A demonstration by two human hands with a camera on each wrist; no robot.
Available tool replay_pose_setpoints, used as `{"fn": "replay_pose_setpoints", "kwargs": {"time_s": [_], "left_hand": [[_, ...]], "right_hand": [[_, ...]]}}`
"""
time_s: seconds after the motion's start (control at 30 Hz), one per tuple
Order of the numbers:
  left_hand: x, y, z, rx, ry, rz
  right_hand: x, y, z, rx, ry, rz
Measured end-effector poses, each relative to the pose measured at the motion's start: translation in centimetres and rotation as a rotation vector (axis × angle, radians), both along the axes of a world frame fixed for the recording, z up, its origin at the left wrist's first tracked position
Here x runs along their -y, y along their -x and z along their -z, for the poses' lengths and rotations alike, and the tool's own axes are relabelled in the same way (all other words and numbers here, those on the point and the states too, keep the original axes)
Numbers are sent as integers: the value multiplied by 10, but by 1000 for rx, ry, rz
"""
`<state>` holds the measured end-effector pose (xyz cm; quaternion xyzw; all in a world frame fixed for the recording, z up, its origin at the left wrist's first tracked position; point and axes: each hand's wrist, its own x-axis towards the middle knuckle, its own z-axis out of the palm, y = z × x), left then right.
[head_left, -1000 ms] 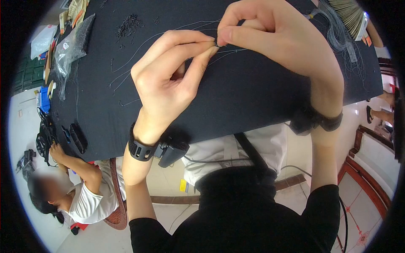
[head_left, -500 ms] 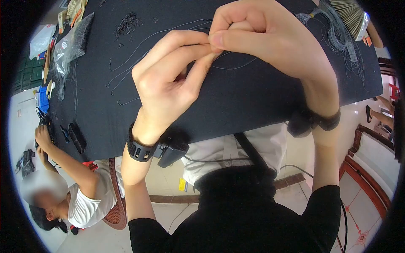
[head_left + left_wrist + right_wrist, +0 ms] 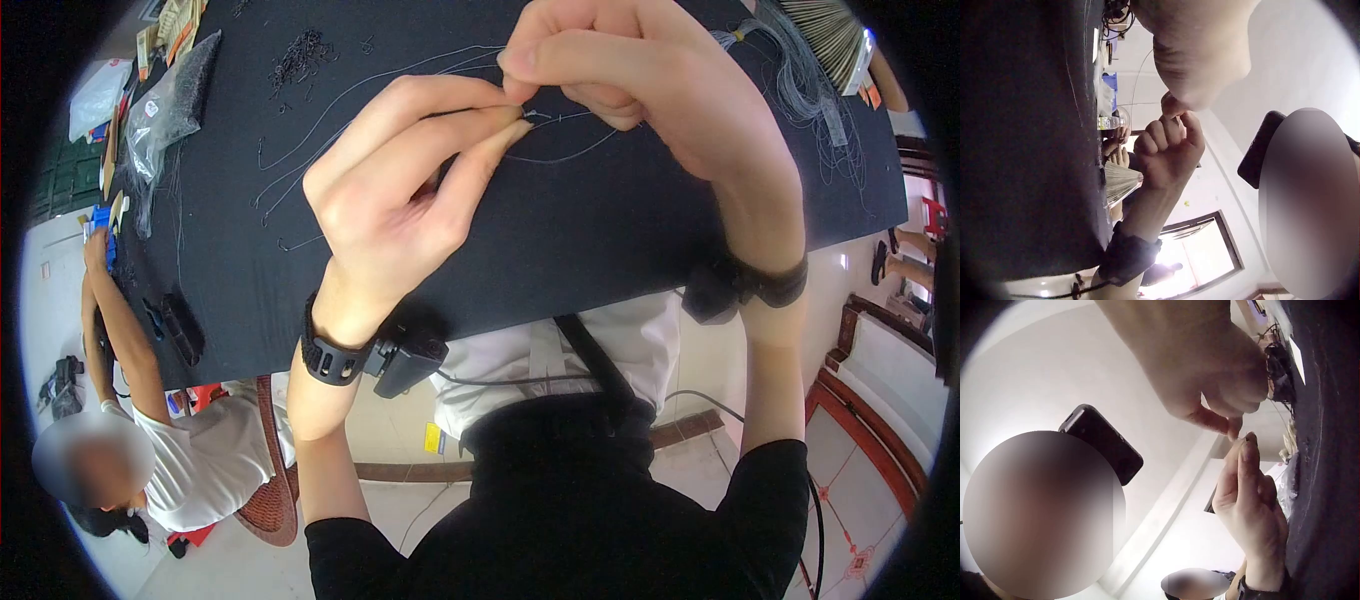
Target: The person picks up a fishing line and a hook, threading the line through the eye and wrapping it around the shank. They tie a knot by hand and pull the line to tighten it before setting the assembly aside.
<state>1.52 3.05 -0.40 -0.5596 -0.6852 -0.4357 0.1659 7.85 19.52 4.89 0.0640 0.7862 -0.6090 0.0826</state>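
My left hand (image 3: 400,175) pinches a thin grey fishing line (image 3: 560,116) between thumb and fingertips, above the dark cloth. A small knotted bit of it shows right at the fingertips; whether a hook is in the pinch I cannot tell. Just above, my right hand (image 3: 640,85) pinches with thumb and index finger at the line, its other fingers curled. In the right wrist view the right fingertips (image 3: 1233,430) almost meet those of the left hand (image 3: 1250,487). Left of my hands, lines with small dark fishing hooks (image 3: 268,218) at their ends lie on the cloth.
A pile of dark hooks (image 3: 303,62) lies at the back left, beside a clear plastic bag (image 3: 165,120). Bundled grey line (image 3: 810,90) and fanned cards (image 3: 825,40) are at the back right. Another person (image 3: 200,470) sits at the table's left end.
My right hand closed in on the left fingertips, then drew slightly up and turned, uncovering the knotted line. My left hand stays nearly in place. The seated person's arms have reached farther forward.
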Motion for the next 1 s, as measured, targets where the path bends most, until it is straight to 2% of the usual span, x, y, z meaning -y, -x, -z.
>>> {"fn": "replay_pose_setpoints", "kwargs": {"time_s": [0.13,0.2,0.27,0.43,0.53,0.77,1.0], "left_hand": [[0,2,0,20,-13,8],[0,2,0,23,-11,3],[0,5,1,11,-16,5],[-1,5,1,28,-17,-15],[-1,7,3,23,-25,-18],[-1,9,4,-7,-19,-38],[-1,4,1,-14,30,-44]], "right_hand": [[-17,-3,3,-39,239,-48],[-7,-4,9,-84,135,45],[-4,-1,5,-20,5,89],[-18,-7,-15,7,-98,-85],[-7,-12,-8,-41,-237,-22],[-12,-13,-7,-135,-210,-157],[-9,-10,-4,-144,-213,-190]]}}
